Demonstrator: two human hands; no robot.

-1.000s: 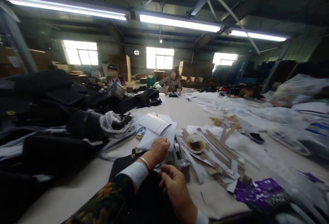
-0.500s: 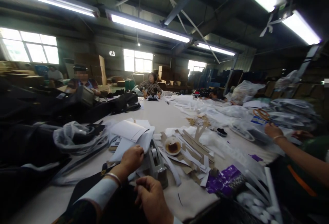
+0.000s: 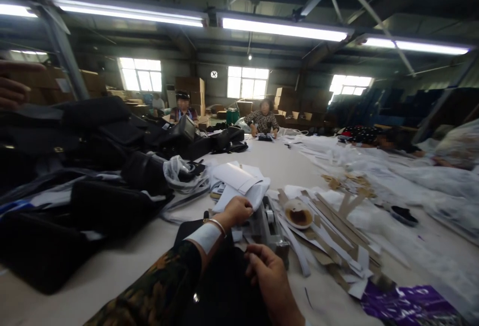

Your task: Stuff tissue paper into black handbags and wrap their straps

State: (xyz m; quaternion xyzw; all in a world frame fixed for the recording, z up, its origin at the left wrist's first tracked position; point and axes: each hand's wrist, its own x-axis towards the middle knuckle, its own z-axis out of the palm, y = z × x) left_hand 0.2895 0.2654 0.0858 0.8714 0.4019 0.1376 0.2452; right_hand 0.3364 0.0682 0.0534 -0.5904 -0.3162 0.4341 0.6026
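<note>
My left hand (image 3: 237, 210) is closed, fingers curled together, beside the grey tape dispenser (image 3: 272, 228) and in front of the white paper sheets (image 3: 235, 176). Whatever it grips is too small to make out. Lower and to its right, my right hand (image 3: 271, 276) has thumb and forefinger pinched together, with the other fingers curled in. What lies between them cannot be made out. Beneath both hands is a black bag-like piece (image 3: 224, 281) with a shiny metal stud, partly hidden by my left forearm.
Black bags (image 3: 112, 211) are piled on the left. A bowl with brown residue (image 3: 298, 214) rests among card strips (image 3: 329, 216). Purple plastic packaging (image 3: 411, 306) lies at lower right. Another person's hand (image 3: 15, 84) reaches in at far left. Several people sit around the table (image 3: 295, 159).
My view has turned left, so the scene has shifted right and more black bags show. Both hands stay near the tape dispenser in much the same closed poses. The right-hand co-worker has left the view.
</note>
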